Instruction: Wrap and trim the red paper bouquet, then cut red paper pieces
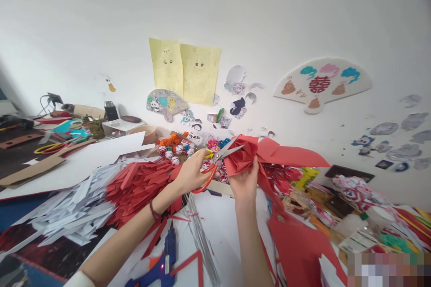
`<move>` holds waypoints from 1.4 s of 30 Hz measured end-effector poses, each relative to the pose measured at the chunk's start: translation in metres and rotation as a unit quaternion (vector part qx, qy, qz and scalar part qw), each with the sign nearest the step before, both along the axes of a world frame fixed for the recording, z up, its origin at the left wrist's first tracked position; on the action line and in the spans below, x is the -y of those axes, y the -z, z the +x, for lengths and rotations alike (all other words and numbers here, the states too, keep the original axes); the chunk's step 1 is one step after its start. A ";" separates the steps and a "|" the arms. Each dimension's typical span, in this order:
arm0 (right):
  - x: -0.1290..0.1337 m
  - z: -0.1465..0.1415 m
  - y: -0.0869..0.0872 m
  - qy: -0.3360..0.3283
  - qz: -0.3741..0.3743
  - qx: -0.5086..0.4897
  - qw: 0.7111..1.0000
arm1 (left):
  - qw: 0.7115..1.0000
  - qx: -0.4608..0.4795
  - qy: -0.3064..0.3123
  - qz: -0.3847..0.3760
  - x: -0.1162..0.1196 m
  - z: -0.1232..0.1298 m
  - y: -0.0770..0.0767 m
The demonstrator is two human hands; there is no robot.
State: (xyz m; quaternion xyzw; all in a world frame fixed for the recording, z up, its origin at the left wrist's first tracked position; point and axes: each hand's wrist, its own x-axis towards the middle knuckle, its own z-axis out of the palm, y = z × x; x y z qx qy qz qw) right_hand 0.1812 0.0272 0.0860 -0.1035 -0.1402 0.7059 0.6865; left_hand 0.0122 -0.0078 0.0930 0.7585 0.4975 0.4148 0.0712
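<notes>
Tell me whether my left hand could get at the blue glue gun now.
Probably yes: the blue glue gun lies in plain view with nothing large over it, though your left hand holds the scissors and would likely have to put them down first.

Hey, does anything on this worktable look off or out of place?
Mostly clutter, but the blue glue gun lies among loose red strips with its red light on, odd because it may be hot.

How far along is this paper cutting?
Looks done: piles of white strips and red strips. In hand: the left hand holds open scissors at the folded red paper in the right hand. Possibly left: cutting the large red sheet lying nearby; how much remains, I cannot tell.
</notes>
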 end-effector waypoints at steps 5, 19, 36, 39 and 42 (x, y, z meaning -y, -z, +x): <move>0.001 -0.001 0.000 -0.021 -0.014 -0.017 1.000 | 0.999 -0.030 -0.027 0.023 0.001 -0.003 -0.002; 0.005 0.000 -0.006 -0.033 -0.017 -0.026 0.999 | 0.995 -0.068 -0.076 0.014 0.003 -0.003 -0.001; 0.010 -0.001 -0.010 -0.036 -0.003 -0.031 0.999 | 0.990 -0.102 -0.092 0.033 0.000 -0.006 0.001; 0.010 -0.001 -0.011 -0.035 -0.014 -0.035 0.999 | 0.989 -0.109 -0.094 0.036 0.000 -0.007 0.001; 0.009 -0.001 -0.011 -0.035 -0.032 -0.048 0.998 | 0.987 -0.122 -0.098 0.036 -0.001 -0.009 0.001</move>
